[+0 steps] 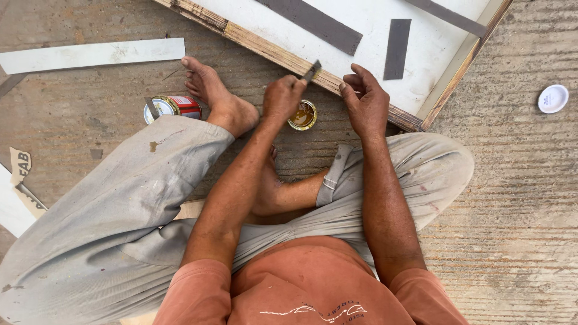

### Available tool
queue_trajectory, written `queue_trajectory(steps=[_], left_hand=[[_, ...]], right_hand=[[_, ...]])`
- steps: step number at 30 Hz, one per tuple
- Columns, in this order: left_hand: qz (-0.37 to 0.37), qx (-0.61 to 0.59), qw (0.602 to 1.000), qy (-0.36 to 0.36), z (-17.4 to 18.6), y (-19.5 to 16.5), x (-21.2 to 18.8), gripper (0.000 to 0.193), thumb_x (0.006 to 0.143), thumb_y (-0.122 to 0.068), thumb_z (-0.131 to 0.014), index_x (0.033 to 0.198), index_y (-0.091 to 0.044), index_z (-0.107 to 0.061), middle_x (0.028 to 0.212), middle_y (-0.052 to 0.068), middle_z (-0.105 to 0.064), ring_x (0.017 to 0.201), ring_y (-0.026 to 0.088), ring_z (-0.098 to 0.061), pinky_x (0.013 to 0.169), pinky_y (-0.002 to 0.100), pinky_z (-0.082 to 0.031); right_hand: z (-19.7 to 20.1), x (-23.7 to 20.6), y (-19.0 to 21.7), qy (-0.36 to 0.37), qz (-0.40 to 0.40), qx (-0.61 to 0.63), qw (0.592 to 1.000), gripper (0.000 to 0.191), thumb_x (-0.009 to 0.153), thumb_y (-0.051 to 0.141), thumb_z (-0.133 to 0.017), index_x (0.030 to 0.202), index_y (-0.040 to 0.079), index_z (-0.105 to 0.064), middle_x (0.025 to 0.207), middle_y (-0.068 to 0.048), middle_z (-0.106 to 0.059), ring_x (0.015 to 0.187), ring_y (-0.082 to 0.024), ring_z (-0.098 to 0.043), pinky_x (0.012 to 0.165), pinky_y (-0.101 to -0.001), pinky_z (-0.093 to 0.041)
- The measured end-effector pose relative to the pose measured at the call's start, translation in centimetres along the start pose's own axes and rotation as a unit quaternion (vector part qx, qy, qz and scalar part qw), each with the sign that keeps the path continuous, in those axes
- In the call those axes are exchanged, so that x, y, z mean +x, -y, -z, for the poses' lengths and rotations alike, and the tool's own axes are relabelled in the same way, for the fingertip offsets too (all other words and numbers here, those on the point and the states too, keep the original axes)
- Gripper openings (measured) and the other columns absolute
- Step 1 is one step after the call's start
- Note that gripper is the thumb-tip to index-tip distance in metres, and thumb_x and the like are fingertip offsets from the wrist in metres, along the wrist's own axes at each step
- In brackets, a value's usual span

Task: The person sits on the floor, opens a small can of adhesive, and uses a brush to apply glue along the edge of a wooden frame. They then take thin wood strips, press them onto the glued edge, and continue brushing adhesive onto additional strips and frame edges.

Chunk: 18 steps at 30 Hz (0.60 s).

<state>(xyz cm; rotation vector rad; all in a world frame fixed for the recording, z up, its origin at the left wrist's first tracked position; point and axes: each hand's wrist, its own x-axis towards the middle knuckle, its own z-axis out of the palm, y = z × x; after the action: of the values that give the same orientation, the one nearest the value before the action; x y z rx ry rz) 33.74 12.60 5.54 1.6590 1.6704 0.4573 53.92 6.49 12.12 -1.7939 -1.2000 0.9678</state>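
Gripping a small brush (pixel 311 71), the left hand (pixel 282 96) is closed above the open glue tin (pixel 302 115); the right hand (pixel 365 103), fingers loosely curled and empty, is rested on the wooden frame edge (pixel 283 55); drips onto the floor could be caused by an overloaded brush

You're sitting on a rough concrete floor (pixel 512 198), an informal workshop spot by the look of it: right beside the white board with its worn wooden edge (pixel 283 54) stands an open glue tin (pixel 302 115), and laminate offcuts (pixel 90 55) lie farther left.
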Motion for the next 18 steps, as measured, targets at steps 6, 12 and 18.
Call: queue_trajectory(steps=[6, 12, 18], left_hand=[[0.014, 0.003, 0.995, -0.098, 4.0, 3.6, 0.6, 0.03, 0.104, -0.035, -0.064, 0.098, -0.008, -0.075, 0.075, 0.005, -0.071, 0.061, 0.015, -0.066, 0.056, 0.037, -0.053], [-0.159, 0.19, 0.954, -0.167, 4.9, 3.9, 0.5, 0.018, 0.105, -0.018, -0.065, 0.109, -0.005, -0.076, 0.091, 0.009, -0.068, 0.085, 0.021, -0.067, 0.069, 0.034, -0.056], [-0.267, 0.383, 0.872, -0.145, 5.1, 3.5, 0.9, 0.025, 0.102, -0.005, -0.063, 0.126, -0.002, -0.071, 0.098, 0.01, -0.062, 0.089, 0.02, -0.059, 0.068, 0.033, -0.055]], right_hand=[[-0.5, 0.0, -0.4, 0.001, 0.008, -0.014, 1.0, 0.044, 0.097, 0.017, -0.076, 0.138, 0.009, -0.062, 0.117, -0.012, -0.076, 0.105, -0.02, -0.075, 0.089, -0.0353, -0.065], [-0.7, 0.0, -0.7, 0.02, 0.004, -0.019, 1.0, 0.044, 0.097, 0.017, -0.075, 0.138, 0.008, -0.062, 0.117, -0.011, -0.076, 0.105, -0.019, -0.075, 0.089, -0.0354, -0.065], [-1.1, 0.3, -0.9, 0.025, 0.017, -0.023, 0.999, 0.044, 0.097, 0.017, -0.075, 0.138, 0.008, -0.062, 0.117, -0.011, -0.076, 0.105, -0.02, -0.075, 0.09, -0.0357, -0.065]])
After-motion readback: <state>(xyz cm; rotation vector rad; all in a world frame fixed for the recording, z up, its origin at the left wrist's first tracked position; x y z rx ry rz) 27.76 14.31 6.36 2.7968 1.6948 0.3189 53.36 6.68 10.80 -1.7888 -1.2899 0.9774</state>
